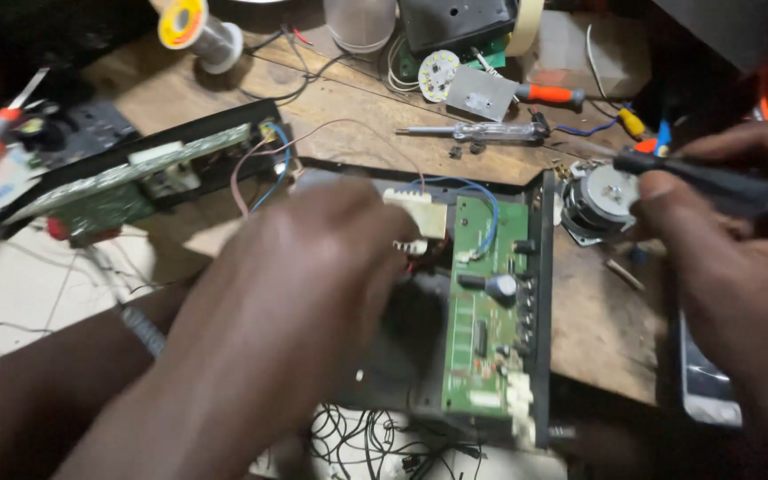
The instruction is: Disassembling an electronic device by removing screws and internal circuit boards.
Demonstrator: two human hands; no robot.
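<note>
Left hand (300, 293) laid palm-down over the opened black chassis (544, 293), fingers curled toward the cream transformer (420, 218); blurred, so cannot tell whether anything is pinched. Right hand (722, 258) at the right edge, closed around the black handle of a screwdriver (713, 182), tip hidden.

Chassis sits at centre of the wooden tabletop (597, 329), cover already off, green circuit board (486, 302) exposed and seated along its right wall, blue wire (482, 200) looping from the transformer to the board. Front panel (135, 178) with its own green board detached, lying far left, joined by thin wires. Small silver motor (602, 200) loose just right of the chassis. Spare screwdriver (482, 132), solder spool (193, 27) and round LED board (438, 74) along the far side.

Judged: disassembly done, inner work under way, reassembly outstanding.
</note>
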